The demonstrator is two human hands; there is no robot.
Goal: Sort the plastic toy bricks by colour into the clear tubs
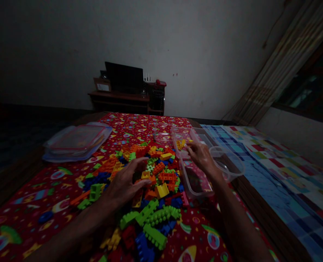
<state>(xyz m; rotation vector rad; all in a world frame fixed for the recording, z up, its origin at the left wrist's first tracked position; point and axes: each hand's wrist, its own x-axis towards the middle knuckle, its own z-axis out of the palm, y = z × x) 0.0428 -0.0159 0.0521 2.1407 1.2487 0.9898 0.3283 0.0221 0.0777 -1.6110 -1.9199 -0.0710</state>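
Observation:
A heap of toy building blocks [161, 191] in orange, yellow, green, blue and red lies in front of me. My left hand [125, 182] reaches over its left side, thumb and fingers apart, with a yellow block [145, 175] near the fingertips. My right hand [201, 154] is over the clear plastic containers on the right, its fingers pinched together. What they hold, if anything, is hidden; a bit of yellow shows beside the fingertips. Yellow blocks [180, 145] lie in the clear container just left of that hand.
Other clear containers [198, 193] [233, 163] stand right of the heap. Stacked plastic lids [76, 142] lie at the left on the red patterned cloth [139, 125]. A blue ring-shaped piece [45, 217] sits front left. Beyond are a desk [120, 97] with a monitor and a checked bedspread [287, 163].

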